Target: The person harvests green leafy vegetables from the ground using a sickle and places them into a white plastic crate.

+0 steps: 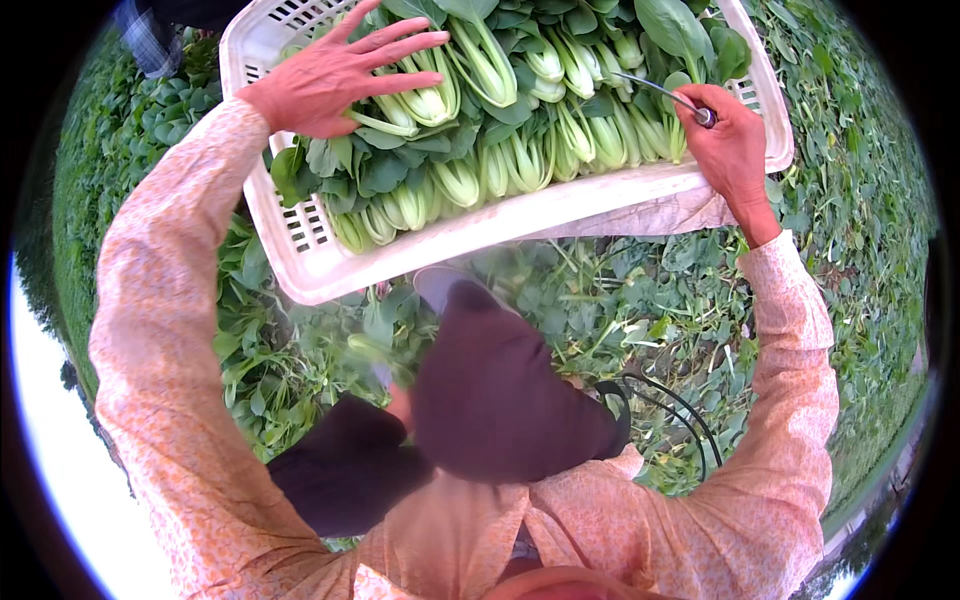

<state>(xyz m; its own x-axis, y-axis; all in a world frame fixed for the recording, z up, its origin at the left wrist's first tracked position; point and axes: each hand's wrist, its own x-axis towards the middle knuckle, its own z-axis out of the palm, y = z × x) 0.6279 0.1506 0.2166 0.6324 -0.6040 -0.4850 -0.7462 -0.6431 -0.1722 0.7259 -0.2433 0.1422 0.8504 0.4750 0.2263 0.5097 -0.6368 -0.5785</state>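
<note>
A white plastic crate (480, 229) full of green bok choy heads (457, 180) lies before me, their pale stem ends lined up in rows. My left hand (345, 71) is at the crate's left side, fingers spread over the bok choy, its palm near the stems. At the right end, my right hand (720, 139) is closed around the handle of a small knife (652, 85). The thin metal blade points left over the stems. Part of the handle is hidden in my fist.
Cut leaves and stems (660, 322) litter the ground below the crate. Leafy plants (169, 112) grow on the left. Pale sheeting (645, 216) shows under the crate's near edge. A dark looped cord (694, 416) lies by my knee. At the upper left is another person's checked clothing (154, 45).
</note>
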